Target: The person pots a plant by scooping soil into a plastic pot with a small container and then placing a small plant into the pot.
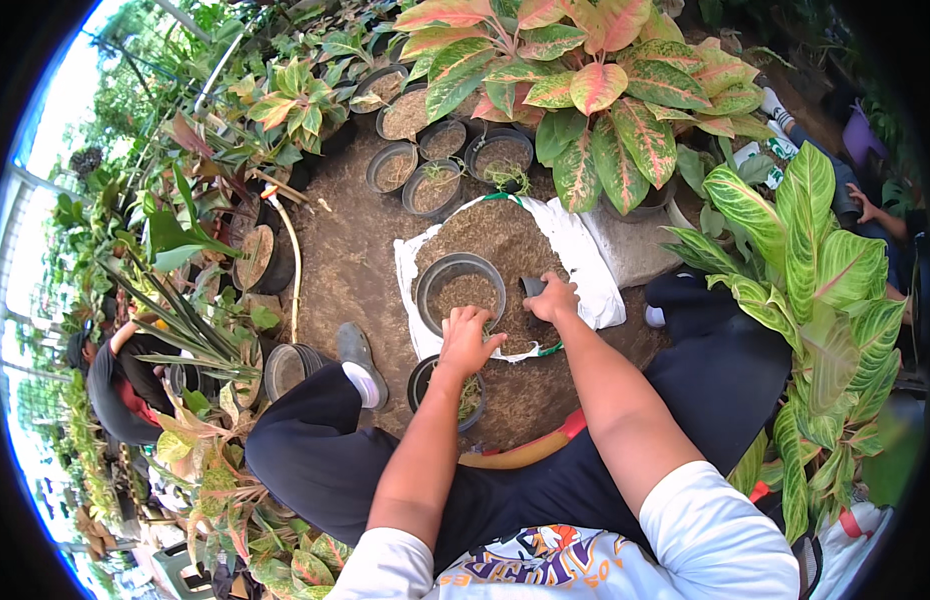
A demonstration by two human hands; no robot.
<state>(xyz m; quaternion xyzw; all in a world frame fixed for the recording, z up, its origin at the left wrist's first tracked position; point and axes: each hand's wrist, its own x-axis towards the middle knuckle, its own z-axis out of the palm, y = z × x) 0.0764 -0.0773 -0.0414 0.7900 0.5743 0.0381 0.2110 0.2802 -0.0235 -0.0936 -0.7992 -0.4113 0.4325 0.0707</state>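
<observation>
A round black plastic pot (499,279), part filled with soil mix, sits on a heap of brown growing mix (495,229) in an open white sack (596,281). My left hand (468,339) is palm down at the pot's near rim, thumb spread, fingertips over the soil inside. Whether it touches the soil is hidden. To the right, my right hand (553,298) grips a small dark pot or cup (533,286), tilted over the mix. Below my left forearm stands another black pot (420,384) with thin green plants in it.
Several soil-filled black pots (433,187) stand beyond the sack. Broad-leaved potted plants (600,82) crowd the far side and the right. A pale hose (294,262) and stacked pots (288,367) lie left. Other people sit at far left (119,390) and far right (874,206).
</observation>
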